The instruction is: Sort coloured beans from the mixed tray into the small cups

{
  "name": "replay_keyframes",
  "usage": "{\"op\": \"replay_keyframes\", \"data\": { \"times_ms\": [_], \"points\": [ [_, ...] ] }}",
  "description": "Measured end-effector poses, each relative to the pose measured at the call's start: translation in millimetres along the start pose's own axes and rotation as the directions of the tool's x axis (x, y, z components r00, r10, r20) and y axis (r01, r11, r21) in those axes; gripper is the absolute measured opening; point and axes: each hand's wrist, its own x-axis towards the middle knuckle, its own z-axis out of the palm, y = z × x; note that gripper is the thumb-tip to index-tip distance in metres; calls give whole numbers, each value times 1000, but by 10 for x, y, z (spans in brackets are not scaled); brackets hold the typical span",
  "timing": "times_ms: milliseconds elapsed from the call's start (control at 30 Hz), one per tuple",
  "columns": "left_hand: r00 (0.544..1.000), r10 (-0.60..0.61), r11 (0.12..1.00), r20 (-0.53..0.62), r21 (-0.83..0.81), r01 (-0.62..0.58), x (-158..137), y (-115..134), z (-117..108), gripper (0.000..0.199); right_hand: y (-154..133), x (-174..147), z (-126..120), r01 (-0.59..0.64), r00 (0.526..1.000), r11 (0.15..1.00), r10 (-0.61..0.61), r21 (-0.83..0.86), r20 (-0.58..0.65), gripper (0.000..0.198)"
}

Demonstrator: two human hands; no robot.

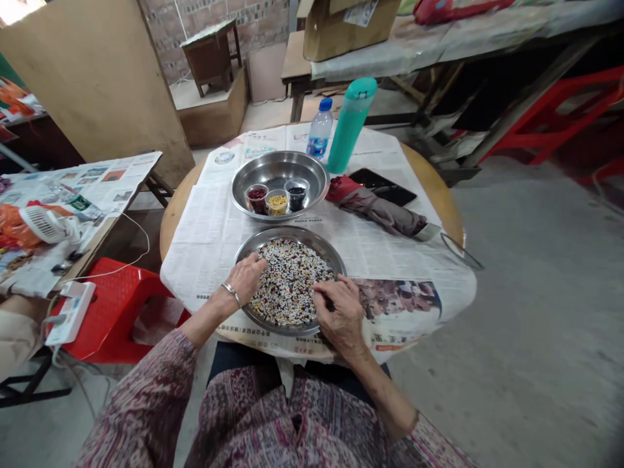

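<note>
A round metal tray (344,260) holds a spread of small mixed pieces (292,276), white, yellow, dark red and black; whether beans or beads I cannot tell. My left hand (245,278), with a bangle at the wrist, rests over the tray's left side, fingers curled together at the pieces. Over the right rim, my right hand (342,313) has its thumb and fingertips pinched at the pile. Anything between the fingers is too small to make out. Behind stands a metal basin (280,168) with three clear cups of dark red (257,199), yellow (277,204) and black pieces (296,197).
Newspaper (195,227) covers the round table. At its back stand a water bottle (320,130) and a teal bottle (351,127). A folded umbrella (380,207) and a dark phone (383,186) lie right. A red stool (114,312) with a power strip (71,312) is left.
</note>
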Motion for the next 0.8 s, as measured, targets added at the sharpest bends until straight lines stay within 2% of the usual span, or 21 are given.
{"op": "replay_keyframes", "data": {
  "times_ms": [33,67,133,167,233,333,400,533,600,700,733,800],
  "points": [
    [1000,19,999,8,-47,-19,-76,6,-1,15,0,0,-1,-2,1000,1000,2,1,4,15],
    [998,55,994,19,-91,-53,-149,27,1,19,0,-2,-3,-7,1000,1000,7,1,10,15],
    [988,142,977,53,-166,-131,-260,112,15,42,1,-5,-5,-17,1000,1000,17,-1,25,15],
    [981,179,967,75,-197,-161,-287,171,28,48,2,-7,-6,-20,999,1000,20,-1,30,15],
    [968,229,949,106,-247,-198,-269,307,69,44,5,-9,-6,-18,999,1000,18,0,33,16],
    [955,280,929,95,-276,-245,-67,496,153,39,12,-10,-2,-15,1000,1000,15,-11,18,16],
    [952,301,927,54,-249,-279,132,566,191,34,16,-10,1,-17,1000,999,17,-27,2,16],
    [966,240,956,-98,-150,-253,435,522,141,27,19,-8,5,-4,1000,999,3,-37,-29,15],
    [974,191,976,-121,-86,-202,468,441,70,45,16,-6,5,-6,999,999,5,-34,-33,15],
    [985,167,986,-31,-1,-167,408,340,-5,84,8,-4,2,-35,999,999,35,-27,-9,16],
    [984,175,984,7,16,-176,379,325,-8,88,6,-3,0,-42,999,999,42,-23,-3,16],
    [978,202,979,54,16,-203,328,328,14,75,1,-2,-4,-45,999,999,45,-10,-6,17]
  ]
}}
